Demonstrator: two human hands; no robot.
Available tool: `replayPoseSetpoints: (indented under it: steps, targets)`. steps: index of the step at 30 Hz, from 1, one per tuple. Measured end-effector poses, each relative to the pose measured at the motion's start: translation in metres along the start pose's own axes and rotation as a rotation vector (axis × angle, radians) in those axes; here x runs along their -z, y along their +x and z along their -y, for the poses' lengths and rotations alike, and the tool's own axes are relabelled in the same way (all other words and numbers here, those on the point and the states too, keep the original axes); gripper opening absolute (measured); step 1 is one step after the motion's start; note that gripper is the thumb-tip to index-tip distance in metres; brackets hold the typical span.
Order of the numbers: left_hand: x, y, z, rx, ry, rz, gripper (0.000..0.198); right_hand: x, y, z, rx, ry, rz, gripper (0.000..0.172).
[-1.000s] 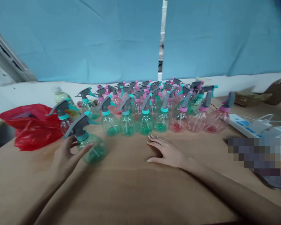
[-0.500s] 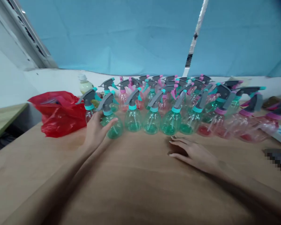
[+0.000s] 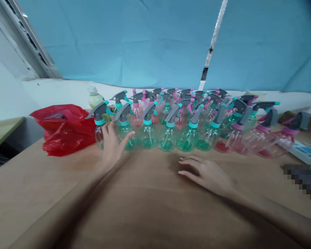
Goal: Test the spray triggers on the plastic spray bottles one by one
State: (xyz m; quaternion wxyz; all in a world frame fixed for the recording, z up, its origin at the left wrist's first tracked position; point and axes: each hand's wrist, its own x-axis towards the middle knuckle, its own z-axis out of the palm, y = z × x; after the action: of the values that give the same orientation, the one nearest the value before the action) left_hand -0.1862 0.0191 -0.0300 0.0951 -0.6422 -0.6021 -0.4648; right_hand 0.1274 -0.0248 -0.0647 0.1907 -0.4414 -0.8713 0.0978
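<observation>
My left hand (image 3: 111,147) rests against a green spray bottle (image 3: 131,140) near the left end of the front row. Its fingers are apart, the thumb across the bottle's front and the other fingers at its left side. Another turquoise-collared spray bottle (image 3: 100,133) stands just left of those fingers, partly covered. Over the bare tabletop, in front of the row, my right hand (image 3: 206,174) is open with loosely bent fingers and holds nothing. Closest beyond it are a green spray bottle (image 3: 188,138) and a second one (image 3: 207,136), both upright with grey trigger heads.
Several pink and green spray bottles (image 3: 167,112) crowd behind the front row. A red plastic bag (image 3: 69,135) lies at left, with a white-capped bottle (image 3: 94,97) behind it. Pink spray bottles (image 3: 277,141) and a dark pixelated object (image 3: 303,180) are on the right.
The green bottle at my left hand has shifted back and to the right, into line with the front row. My right hand has moved slightly left in view. The camera view has shifted a little.
</observation>
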Motion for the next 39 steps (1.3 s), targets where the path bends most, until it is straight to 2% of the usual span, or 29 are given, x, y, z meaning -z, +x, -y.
replayPoseSetpoints:
  steps: [3,5,7,10,14,18,24,28,33,39]
  targets:
    - [0.013,-0.019,-0.011,-0.062,-0.022,-0.075,0.073,0.008,-0.009,0.001,-0.004,-0.001,0.001,0.035]
    - [0.021,-0.029,-0.017,-0.095,-0.036,-0.099,0.065,0.014,-0.017,0.000,-0.018,-0.006,0.005,0.036]
    - [0.025,-0.036,-0.024,-0.123,-0.029,-0.071,0.048,0.018,-0.024,-0.001,-0.029,-0.005,0.008,0.036]
    - [0.022,-0.038,-0.037,-0.161,-0.001,0.069,0.028,0.022,-0.032,0.001,-0.038,0.005,-0.003,0.036]
    - [0.005,-0.030,-0.057,-0.111,-0.115,0.203,0.027,0.025,-0.046,0.005,-0.047,0.002,-0.013,0.036]
    - [-0.018,-0.016,-0.068,-0.071,-0.193,0.126,0.045,0.032,-0.067,0.007,-0.066,0.011,-0.006,0.037]
    - [-0.050,0.002,-0.066,-0.037,-0.033,0.197,0.073,0.042,-0.095,-0.008,-0.121,0.027,0.005,0.036]
    - [-0.060,0.008,-0.061,-0.059,0.110,0.167,0.070,0.045,-0.100,-0.023,-0.149,0.117,0.041,0.037]
    - [-0.051,0.011,-0.061,-0.058,0.204,0.191,0.055,0.044,-0.092,-0.035,-0.173,0.162,0.035,0.038]
    - [-0.018,0.008,-0.085,-0.078,0.266,0.325,0.032,0.041,-0.077,-0.036,-0.117,0.211,-0.027,0.030]
